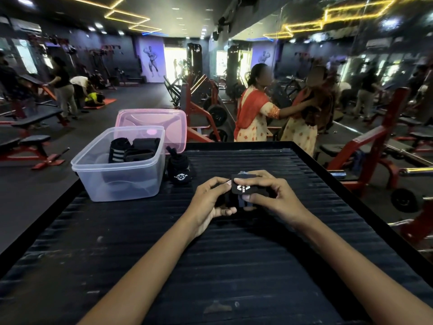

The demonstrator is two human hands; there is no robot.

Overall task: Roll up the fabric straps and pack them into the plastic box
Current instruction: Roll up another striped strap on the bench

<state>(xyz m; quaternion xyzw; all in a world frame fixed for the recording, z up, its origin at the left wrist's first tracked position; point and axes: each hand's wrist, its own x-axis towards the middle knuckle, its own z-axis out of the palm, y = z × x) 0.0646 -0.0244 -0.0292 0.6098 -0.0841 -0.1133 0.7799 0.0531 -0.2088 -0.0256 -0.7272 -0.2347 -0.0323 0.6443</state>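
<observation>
Frame centre: black strap [242, 186], rolled, held between both hands above the table [234, 254]. Left hand [212, 200] curls round its left side; right hand [269, 195] pinches its right end, thumb below. Box [117, 165] at centre left, rolled straps inside; another strap [180, 168] just right of it; pink lid [152, 120] behind

Strap [243, 186] mostly hidden by fingers [251, 197]; box [118, 174] contents partly obscured.

ribbed black table [234, 266] | clear plastic box [121, 181] | 1 loose strap [180, 168], seemingly rolled
</observation>
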